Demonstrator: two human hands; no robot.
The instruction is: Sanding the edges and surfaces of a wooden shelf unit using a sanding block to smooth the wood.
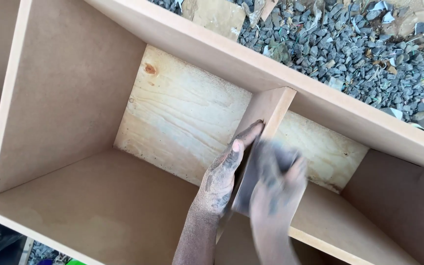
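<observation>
left hand (pixel 224 176) flat on divider (pixel 266 110) edge | right hand (pixel 278 184) fingers gripping, seemingly, dark sanding block (pixel 251 179)

Left hand (pixel 224 176) flat against upright divider (pixel 266 110), blurred right hand (pixel 276 191) gripping dark sanding block (pixel 258 167).

Tan fibreboard cabinet (pixel 74 98) — pale grained plywood back (pixel 182 113) — grey gravel (pixel 349 44).

Head camera, close, steeply downward view.
</observation>
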